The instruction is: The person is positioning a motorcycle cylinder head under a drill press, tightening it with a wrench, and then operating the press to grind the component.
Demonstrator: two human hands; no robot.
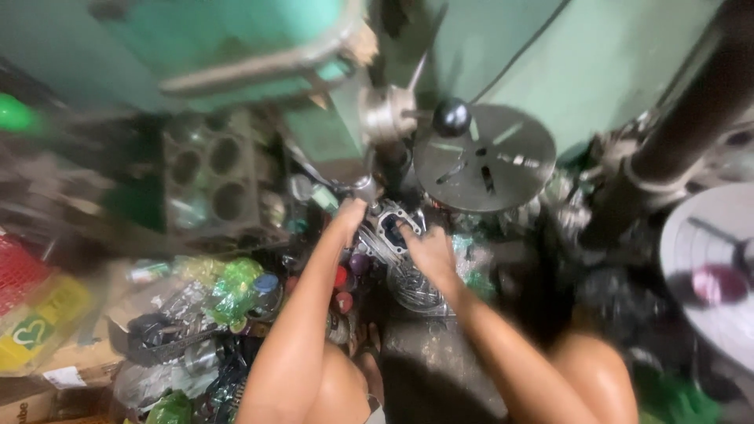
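green drill press (259,55) overhead, round slotted table (484,157) with black knob (452,118) just right of centre. below the spindle, finned metal cylinder (397,243) (blurred) on the cluttered floor. left hand (351,213) gripping its upper left edge, fingers curled shut. right hand (428,251) pressed on its right side, fingers closed around the rim.

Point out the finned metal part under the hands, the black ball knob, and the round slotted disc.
finned metal part (395,228), head view, top face.
black ball knob (452,117), head view, centre.
round slotted disc (503,169), head view, flat face.
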